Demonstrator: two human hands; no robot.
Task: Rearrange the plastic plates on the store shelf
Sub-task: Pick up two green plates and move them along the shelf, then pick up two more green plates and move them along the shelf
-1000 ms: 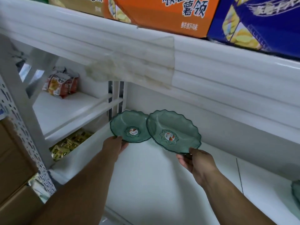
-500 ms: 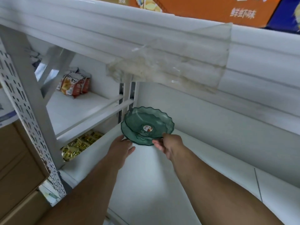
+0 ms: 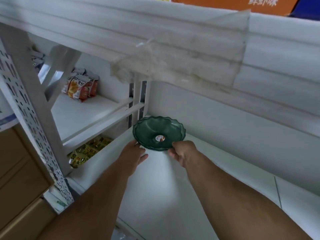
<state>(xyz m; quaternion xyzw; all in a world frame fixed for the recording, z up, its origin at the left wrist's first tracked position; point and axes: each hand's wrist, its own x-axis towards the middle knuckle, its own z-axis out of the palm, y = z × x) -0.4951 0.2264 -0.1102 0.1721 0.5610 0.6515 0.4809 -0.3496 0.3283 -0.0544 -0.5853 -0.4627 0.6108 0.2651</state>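
Setting the stack down squarely is the job: the white shelf (image 3: 155,184) is broad, so slide the green plates (image 3: 158,133) back into its far-left corner. Left hand (image 3: 132,154) touches the near rim, its fingers hidden; right hand (image 3: 182,152) pinches it with curled fingers, so release evenly.

— How many plates?

— Two translucent green scalloped plastic plates (image 3: 158,134), stacked one in the other at the back left corner of the white shelf (image 3: 155,191).

— Hands?

— Two, a left hand (image 3: 133,153) and a right hand (image 3: 183,151), one at each side of the stack's near rim.

— Snacks?

— One cluster of orange snack packets (image 3: 80,85) and one row of yellow packets (image 3: 90,149); neither can be counted exactly.

— Boxes?

— One orange printed carton (image 3: 242,3) on the upper shelf's edge.
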